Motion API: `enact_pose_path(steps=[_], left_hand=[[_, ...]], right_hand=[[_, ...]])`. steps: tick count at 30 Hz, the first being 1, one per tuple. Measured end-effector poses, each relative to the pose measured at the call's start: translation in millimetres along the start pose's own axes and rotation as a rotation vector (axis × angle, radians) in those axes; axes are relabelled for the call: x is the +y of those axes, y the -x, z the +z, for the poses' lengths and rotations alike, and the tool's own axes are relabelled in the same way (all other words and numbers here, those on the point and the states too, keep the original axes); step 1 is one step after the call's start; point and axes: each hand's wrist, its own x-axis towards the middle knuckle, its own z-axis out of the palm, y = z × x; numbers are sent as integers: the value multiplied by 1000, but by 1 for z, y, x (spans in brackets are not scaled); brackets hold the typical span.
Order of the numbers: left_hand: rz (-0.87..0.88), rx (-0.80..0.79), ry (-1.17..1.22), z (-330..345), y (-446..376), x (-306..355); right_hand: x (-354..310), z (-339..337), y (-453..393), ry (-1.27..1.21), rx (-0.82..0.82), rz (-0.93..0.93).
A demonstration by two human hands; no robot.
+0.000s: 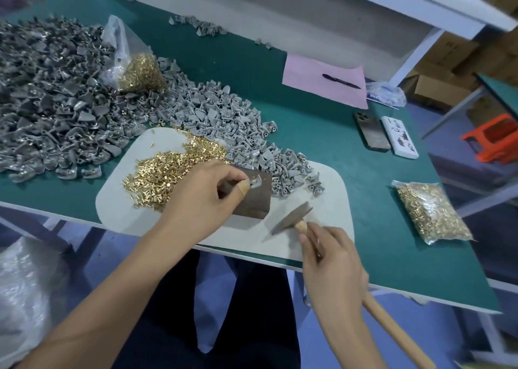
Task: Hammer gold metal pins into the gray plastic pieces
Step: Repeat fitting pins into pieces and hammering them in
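Now my left hand (206,193) pinches a gray plastic piece (255,180) on the metal block (253,197); my right hand (330,259) grips the hammer (293,218) just beside it.

Your green table (322,133) carried a white mat (117,209), heaped gray plastic pieces (56,111), two bags of gold pins (431,211), pink paper (308,80) with a pen (341,81), and two phones (371,130).

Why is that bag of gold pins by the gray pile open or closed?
Open: the bag has its plastic top standing loose and unsealed above the gold pins inside.
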Motion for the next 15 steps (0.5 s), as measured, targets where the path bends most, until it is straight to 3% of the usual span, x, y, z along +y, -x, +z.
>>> enact_pose_path(steps=[6,8,11,15], left_hand=[[46,43,84,-3,3,19],[53,34,71,-5,5,21],[112,4,-4,-9,14,23],[183,-7,-117,-16,31,15]], right_hand=[[-4,-1,-3,207,140,-110],[-16,-5,-12,-27,202,-166],[-45,-9,-24,-422,170,-290],[-83,2,-35,-406,61,-403]])
